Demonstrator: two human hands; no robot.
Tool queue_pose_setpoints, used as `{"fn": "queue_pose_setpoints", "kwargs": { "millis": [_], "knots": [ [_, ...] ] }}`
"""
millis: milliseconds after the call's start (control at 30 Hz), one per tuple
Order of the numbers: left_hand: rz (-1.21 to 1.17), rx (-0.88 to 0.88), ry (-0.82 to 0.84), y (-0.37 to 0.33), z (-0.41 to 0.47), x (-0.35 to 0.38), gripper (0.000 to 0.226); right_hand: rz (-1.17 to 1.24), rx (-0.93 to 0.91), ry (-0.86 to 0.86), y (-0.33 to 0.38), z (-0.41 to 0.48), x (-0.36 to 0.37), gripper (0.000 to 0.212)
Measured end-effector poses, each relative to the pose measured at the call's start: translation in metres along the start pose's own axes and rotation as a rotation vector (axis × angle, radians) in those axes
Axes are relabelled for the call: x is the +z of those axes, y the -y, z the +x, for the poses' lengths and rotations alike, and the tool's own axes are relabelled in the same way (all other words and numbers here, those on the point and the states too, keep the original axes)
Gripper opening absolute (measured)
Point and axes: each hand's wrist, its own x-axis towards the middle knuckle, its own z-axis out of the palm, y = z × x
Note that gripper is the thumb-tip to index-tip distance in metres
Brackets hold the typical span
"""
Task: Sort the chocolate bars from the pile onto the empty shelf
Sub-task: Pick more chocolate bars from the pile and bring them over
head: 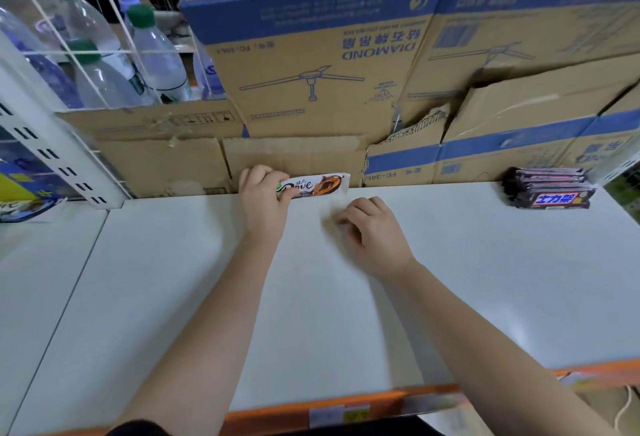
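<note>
Both bare forearms reach across the white flat shelf [311,297]. The left hand [263,200] grips one white-wrapped chocolate bar [320,186] marked "Dove", lying at the back edge against brown cardboard boxes [311,55] printed "DIAMOND" upside down. The right hand [372,231] is loosely curled, holding nothing. At far right sits one stack of dark-wrapped bars [550,190] labelled "士力架"; their number is unclear.

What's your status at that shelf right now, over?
Left hand grips Dove bar at shelf back. Right hand empty, loosely curled. Snickers stack far right; nothing blocking.
</note>
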Motion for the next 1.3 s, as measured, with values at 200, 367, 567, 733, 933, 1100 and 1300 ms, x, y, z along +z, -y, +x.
{"fn": "queue_pose_setpoints", "kwargs": {
  "millis": [200,367,567,733,933,1100,1300],
  "knots": [
    [0.158,-0.089,-0.019,-0.007,-0.004,-0.001,0.022,0.007,-0.014,0.003,-0.002,0.001,0.000,0.021],
    [0.144,-0.060,-0.044,0.003,-0.007,-0.015,0.016,0.028,-0.002,0.013,0.006,0.006,0.000,0.023],
    [0.254,-0.121,-0.072,0.036,-0.028,-0.073,0.028,0.127,-0.194,0.075,0.059,0.038,0.012,0.022],
    [0.325,-0.217,-0.086,0.081,-0.051,-0.141,0.022,0.235,-0.340,0.152,0.132,0.052,0.040,0.032],
    [0.359,-0.290,-0.144,0.153,-0.083,-0.224,0.020,0.241,-0.384,0.259,0.227,0.063,0.094,0.029],
    [0.392,-0.326,-0.107,0.226,-0.105,-0.297,0.016,0.238,-0.403,0.299,0.317,0.070,0.149,0.020],
    [0.365,-0.331,-0.046,0.301,-0.112,-0.365,0.017,0.142,-0.343,0.276,0.409,0.103,0.214,0.025]
  ]
}}
